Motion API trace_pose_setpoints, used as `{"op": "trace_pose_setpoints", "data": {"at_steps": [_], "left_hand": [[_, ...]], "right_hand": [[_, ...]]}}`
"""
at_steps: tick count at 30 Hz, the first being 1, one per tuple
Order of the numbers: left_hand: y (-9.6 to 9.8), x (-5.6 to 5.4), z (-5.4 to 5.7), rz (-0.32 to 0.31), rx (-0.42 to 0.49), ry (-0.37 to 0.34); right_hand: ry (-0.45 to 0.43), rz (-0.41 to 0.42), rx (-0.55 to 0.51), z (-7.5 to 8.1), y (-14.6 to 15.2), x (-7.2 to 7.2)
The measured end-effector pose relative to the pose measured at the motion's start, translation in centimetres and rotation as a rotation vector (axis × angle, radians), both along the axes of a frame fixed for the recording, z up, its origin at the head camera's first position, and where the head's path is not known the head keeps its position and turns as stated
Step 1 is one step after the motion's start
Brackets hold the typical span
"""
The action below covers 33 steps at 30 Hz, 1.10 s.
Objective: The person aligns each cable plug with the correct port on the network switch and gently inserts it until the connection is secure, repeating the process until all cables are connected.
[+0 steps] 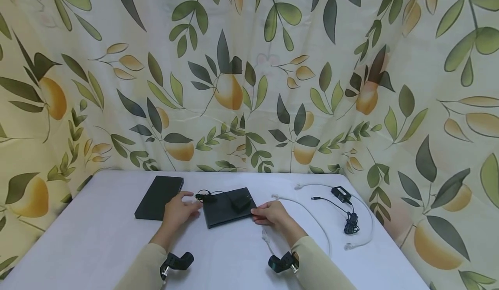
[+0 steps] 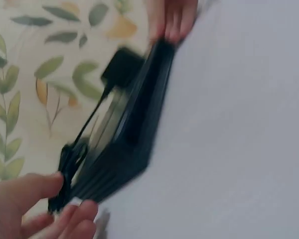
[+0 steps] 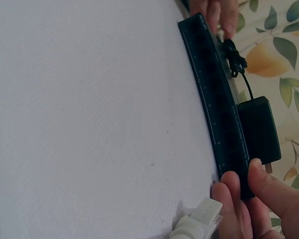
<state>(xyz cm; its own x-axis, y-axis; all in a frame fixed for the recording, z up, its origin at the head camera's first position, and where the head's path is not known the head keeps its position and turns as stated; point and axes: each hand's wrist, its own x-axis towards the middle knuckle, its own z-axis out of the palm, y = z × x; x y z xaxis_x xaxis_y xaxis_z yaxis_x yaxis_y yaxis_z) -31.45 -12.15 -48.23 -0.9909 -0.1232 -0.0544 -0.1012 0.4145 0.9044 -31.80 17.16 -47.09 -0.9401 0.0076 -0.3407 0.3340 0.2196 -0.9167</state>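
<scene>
The switch (image 1: 220, 216) is at the middle of the counter (image 1: 97, 242), its right end gripped by the right hand (image 1: 273, 214); whether the left hand (image 1: 180, 212) pinches the cord (image 1: 206, 197) or merely touches it, I can't tell. Any tilt could send the adapter (image 1: 241, 200) on top sliding off. I count one switch, two adapters (image 1: 341, 193), one box (image 1: 159, 198), two white cables (image 1: 348, 246).

Pale table (image 1: 97, 246); leaf-and-fruit print curtain (image 1: 249, 90) behind, gently creased.
</scene>
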Motion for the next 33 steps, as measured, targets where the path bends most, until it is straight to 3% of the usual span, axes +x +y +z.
{"op": "trace_pose_setpoints", "data": {"at_steps": [3, 5, 11, 15, 20, 26, 33], "left_hand": [[1.3, 1.5, -0.7, 0.055, 0.136, -0.018], [2.1, 2.2, -1.1, 0.080, 0.171, -0.009], [3.6, 2.7, -1.6, 0.137, 0.150, 0.080], [4.1, 2.7, -1.8, 0.137, 0.107, 0.094], [4.6, 2.1, -2.0, 0.129, 0.085, 0.098], [4.8, 0.6, -1.9, 0.137, 0.089, 0.099], [4.6, -1.0, -1.4, 0.145, 0.073, 0.067]], "right_hand": [[0.002, 0.007, 0.003, -0.1, 0.2, 0.0], [0.005, 0.008, 0.002, 0.0, 0.3, -0.1], [0.018, 0.009, -0.004, 0.0, 0.3, -0.4], [0.006, -0.002, 0.024, -0.1, 0.4, -0.1], [0.017, -0.028, 0.012, -0.5, 0.8, 0.5], [0.054, -0.034, -0.024, -0.8, 0.8, 1.0], [0.087, -0.033, 0.020, -0.6, 0.1, 1.0]]}}
